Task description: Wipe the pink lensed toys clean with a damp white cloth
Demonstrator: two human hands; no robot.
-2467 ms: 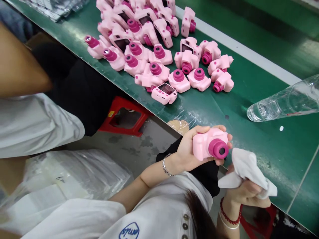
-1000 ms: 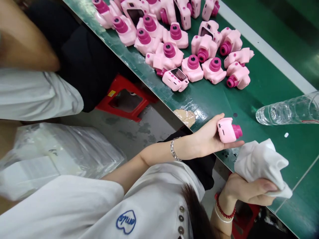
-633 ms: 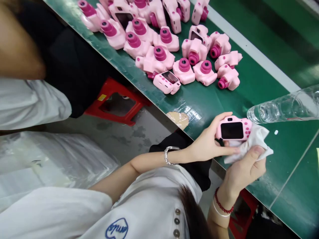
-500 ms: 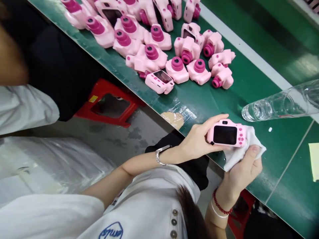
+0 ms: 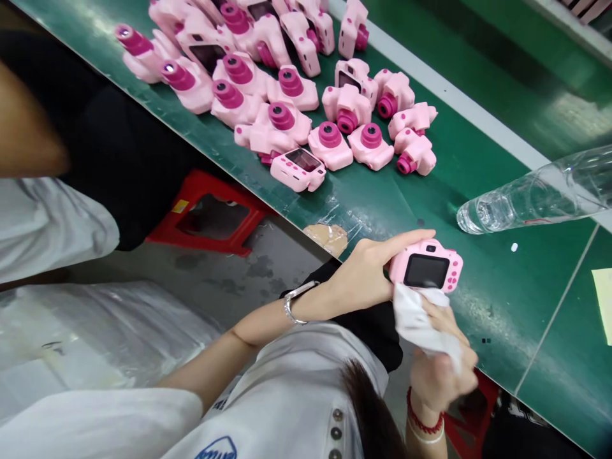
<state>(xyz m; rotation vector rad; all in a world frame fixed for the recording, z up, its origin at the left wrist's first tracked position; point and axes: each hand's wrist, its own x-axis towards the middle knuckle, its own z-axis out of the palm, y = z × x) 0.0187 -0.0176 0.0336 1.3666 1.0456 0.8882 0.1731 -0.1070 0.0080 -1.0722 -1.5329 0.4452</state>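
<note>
My left hand [image 5: 366, 277] grips a pink toy camera [image 5: 425, 266] by its left end, above the table's near edge. The camera's dark screen and pink buttons face me. A white cloth [image 5: 415, 319] is held in my right hand [image 5: 444, 357], whose fingers press it against the camera's lower edge. Part of the cloth hangs down to the left of that hand. On the table to the upper left sits a group of several more pink toy cameras [image 5: 329, 143], most with magenta lenses pointing up or outward.
A clear bottle [image 5: 535, 197] stands on the green table [image 5: 521, 287] at the right. Near it lie a small white bit [image 5: 514, 247] and a yellow paper [image 5: 603, 303]. A red stool [image 5: 210, 210] is below the table edge, and another person's sleeve [image 5: 52, 223] shows at far left.
My right hand has moved with the white cloth from the camera's right end to its lower edge. The camera has shifted slightly down and left, tilting a little.
</note>
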